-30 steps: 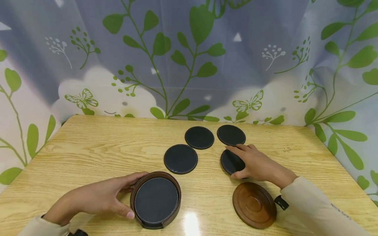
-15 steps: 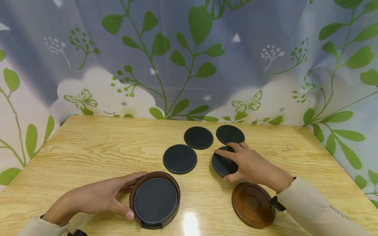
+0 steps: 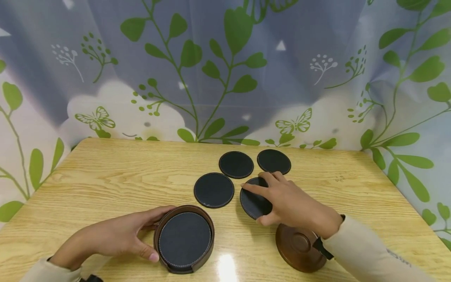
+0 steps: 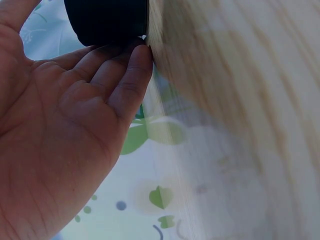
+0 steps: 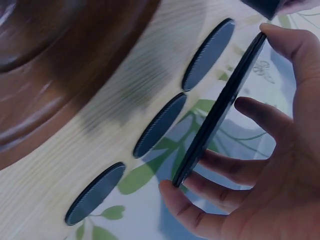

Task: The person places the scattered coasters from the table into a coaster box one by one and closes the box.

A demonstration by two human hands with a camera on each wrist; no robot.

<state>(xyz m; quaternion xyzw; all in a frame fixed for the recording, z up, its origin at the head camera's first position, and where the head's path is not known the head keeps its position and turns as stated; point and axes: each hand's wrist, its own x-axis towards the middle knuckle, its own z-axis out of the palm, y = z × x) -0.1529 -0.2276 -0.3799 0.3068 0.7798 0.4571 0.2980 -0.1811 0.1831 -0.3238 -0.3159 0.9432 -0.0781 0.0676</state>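
Held item: one round black leather coaster with stitched edge (image 3: 254, 197), right of centre on the table, pinched by its rim between thumb and fingertips of the right hand (image 3: 292, 203). The right wrist view shows it tilted, raised off the wood, fingers (image 5: 235, 170) spread along its far edge.

Receiving item: one round brown leather coaster holder (image 3: 184, 238), near and left of centre, with one black coaster (image 3: 184, 239) lying inside. The left hand (image 3: 116, 237) curls round the holder's left wall, thumb at the near side, fingers at the far side, steadying it.

Step in hand, as judged: a loose coaster is being carried from the spread toward the holder. The next move seems to call for travelling near and left, levelling the disc above the holder's opening, and letting it go so it lies flat on the one already inside.

Loose coasters lying flat: three — one (image 3: 213, 190) just left of the held one, two (image 3: 236, 164) (image 3: 274, 161) at the far side. Black coasters in all: five.

One round brown wooden lid (image 3: 297, 248), near right, partly under the right wrist.

One pale wooden table (image 3: 112, 176); one leaf-and-butterfly printed backdrop (image 3: 225, 70).
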